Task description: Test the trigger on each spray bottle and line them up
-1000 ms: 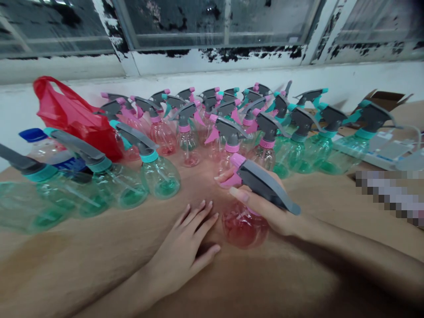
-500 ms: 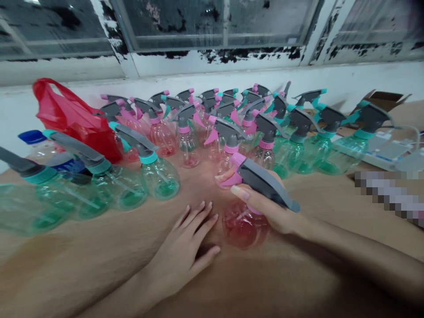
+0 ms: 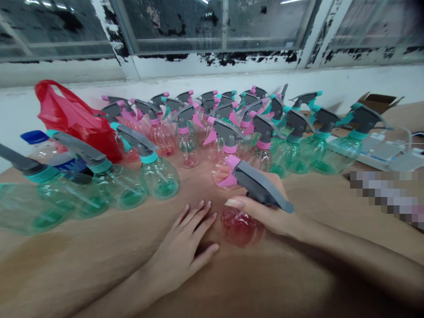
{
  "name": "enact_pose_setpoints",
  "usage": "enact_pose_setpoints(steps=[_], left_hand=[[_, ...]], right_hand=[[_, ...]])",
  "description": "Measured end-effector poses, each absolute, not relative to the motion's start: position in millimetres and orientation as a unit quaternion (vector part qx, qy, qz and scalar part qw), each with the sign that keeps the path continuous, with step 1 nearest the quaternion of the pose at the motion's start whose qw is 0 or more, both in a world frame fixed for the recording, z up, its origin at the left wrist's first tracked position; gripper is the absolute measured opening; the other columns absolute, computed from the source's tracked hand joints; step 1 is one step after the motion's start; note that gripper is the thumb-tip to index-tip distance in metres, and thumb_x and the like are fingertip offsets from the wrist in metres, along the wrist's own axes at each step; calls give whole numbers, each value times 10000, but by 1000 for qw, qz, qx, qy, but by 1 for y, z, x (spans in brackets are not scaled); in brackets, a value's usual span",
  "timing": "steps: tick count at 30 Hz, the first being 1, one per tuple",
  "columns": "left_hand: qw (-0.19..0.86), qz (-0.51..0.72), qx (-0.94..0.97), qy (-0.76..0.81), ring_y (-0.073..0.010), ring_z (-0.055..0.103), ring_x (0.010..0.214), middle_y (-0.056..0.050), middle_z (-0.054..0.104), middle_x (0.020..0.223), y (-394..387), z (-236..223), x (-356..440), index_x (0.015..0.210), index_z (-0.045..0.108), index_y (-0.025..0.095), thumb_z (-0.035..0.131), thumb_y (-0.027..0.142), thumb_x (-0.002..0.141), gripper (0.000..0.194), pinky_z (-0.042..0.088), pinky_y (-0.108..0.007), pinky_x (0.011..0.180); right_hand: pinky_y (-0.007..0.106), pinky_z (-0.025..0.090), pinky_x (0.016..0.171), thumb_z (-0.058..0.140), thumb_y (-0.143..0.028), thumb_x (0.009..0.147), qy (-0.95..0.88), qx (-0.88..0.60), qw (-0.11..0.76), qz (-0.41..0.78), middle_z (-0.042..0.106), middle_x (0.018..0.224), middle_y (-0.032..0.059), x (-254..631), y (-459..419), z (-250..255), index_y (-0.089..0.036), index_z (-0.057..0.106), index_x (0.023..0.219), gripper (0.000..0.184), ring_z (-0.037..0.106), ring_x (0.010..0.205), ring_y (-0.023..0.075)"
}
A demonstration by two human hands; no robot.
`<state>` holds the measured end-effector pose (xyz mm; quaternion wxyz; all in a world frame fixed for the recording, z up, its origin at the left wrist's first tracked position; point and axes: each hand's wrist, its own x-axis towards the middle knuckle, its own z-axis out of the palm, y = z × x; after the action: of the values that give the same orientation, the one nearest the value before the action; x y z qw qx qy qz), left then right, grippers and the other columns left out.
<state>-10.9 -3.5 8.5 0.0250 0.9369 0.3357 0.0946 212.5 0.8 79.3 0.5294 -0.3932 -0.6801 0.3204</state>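
Note:
My right hand (image 3: 265, 207) is wrapped round the neck of a pink spray bottle (image 3: 241, 226) with a grey and pink trigger head (image 3: 256, 185); its fingers reach over the pink trigger. The bottle stands on the brown table (image 3: 99, 260). My left hand (image 3: 185, 247) lies flat on the table just left of the bottle, fingers spread, holding nothing.
Several pink spray bottles (image 3: 185, 132) and green spray bottles (image 3: 155, 170) stand in rows behind, up to the white wall. A red plastic bag (image 3: 76, 117) and a blue-capped bottle (image 3: 43, 148) sit at the left. A white power strip (image 3: 380, 152) and cardboard box (image 3: 380, 100) lie at the right.
My right hand has shifted its grip on the pink bottle, fingers curling further over the trigger, and the trigger head has tilted slightly. My left hand has stayed flat.

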Motion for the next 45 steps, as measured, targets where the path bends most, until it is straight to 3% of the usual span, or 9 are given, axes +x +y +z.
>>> enact_pose_setpoints(steps=[4, 8, 13, 17, 19, 23, 32, 36, 45], left_hand=[[16, 95, 937, 335, -302, 390, 1358, -127, 459, 1460, -4, 10, -10, 1413, 441, 153, 485, 447, 975, 529, 274, -509, 1125], [22, 90, 937, 338, -293, 396, 1355, -120, 457, 1463, -4, 11, -9, 1408, 443, 168, 488, 437, 975, 512, 277, -505, 1124], [20, 86, 935, 343, -284, 375, 1371, -113, 448, 1472, -4, 11, -8, 1400, 452, 171, 490, 450, 975, 510, 271, -502, 1128], [12, 92, 936, 341, -273, 358, 1383, -126, 409, 1496, -5, 10, -8, 1383, 472, 143, 484, 442, 981, 501, 268, -491, 1133], [7, 93, 936, 340, -272, 350, 1388, -129, 411, 1493, -6, 10, -9, 1370, 490, 133, 482, 435, 984, 491, 263, -490, 1135], [0, 102, 934, 343, -275, 348, 1388, -140, 429, 1479, -10, 9, -14, 1375, 489, 108, 474, 428, 988, 502, 278, -492, 1129], [-28, 119, 935, 333, -275, 487, 1296, -128, 567, 1364, -24, 10, -36, 1283, 579, 111, 447, 326, 997, 381, 398, -444, 1068], [-37, 118, 939, 320, -260, 520, 1268, -107, 626, 1297, -30, 10, -44, 1227, 621, 118, 421, 268, 998, 339, 424, -406, 1053], [-40, 119, 921, 370, -299, 482, 1297, -138, 549, 1380, -26, 9, -44, 1287, 581, 116, 510, 295, 952, 386, 416, -466, 1051]], right_hand=[[228, 336, 419, 777, -470, 690, -687, -401, 520, 312, 375, 512, -85, 211, -1, 72, -214, 701, 803, 290, 323, 459, 78], [264, 441, 498, 699, -533, 757, -693, -435, 482, 313, 505, 535, -48, 208, -4, 64, -217, 669, 704, 322, 473, 516, 119], [378, 544, 752, 695, -527, 761, -711, -426, 460, 317, 685, 805, 17, 214, -7, 58, -227, 689, 907, 334, 643, 814, 212], [480, 492, 937, 697, -453, 792, -749, -398, 444, 289, 701, 975, 63, 224, -14, 47, -225, 651, 1032, 334, 615, 1070, 271], [517, 466, 967, 721, -450, 772, -756, -425, 433, 245, 670, 1093, 90, 229, -22, 41, -216, 587, 1148, 463, 588, 1121, 295], [529, 470, 951, 718, -505, 758, -758, -491, 406, 141, 578, 1223, 128, 234, -36, 35, -238, 421, 1334, 702, 563, 1132, 319], [483, 464, 957, 662, -558, 791, -773, -514, 370, 44, 599, 1127, 121, 213, -23, 47, -181, 558, 1168, 544, 548, 1093, 288], [491, 432, 995, 669, -582, 770, -766, -525, 369, 19, 629, 1195, 136, 190, 5, 49, -157, 534, 1231, 642, 546, 1144, 304], [439, 518, 804, 519, -640, 844, -749, -582, 316, -9, 686, 1115, 165, 157, 41, 61, -115, 514, 1261, 670, 641, 1049, 341]])
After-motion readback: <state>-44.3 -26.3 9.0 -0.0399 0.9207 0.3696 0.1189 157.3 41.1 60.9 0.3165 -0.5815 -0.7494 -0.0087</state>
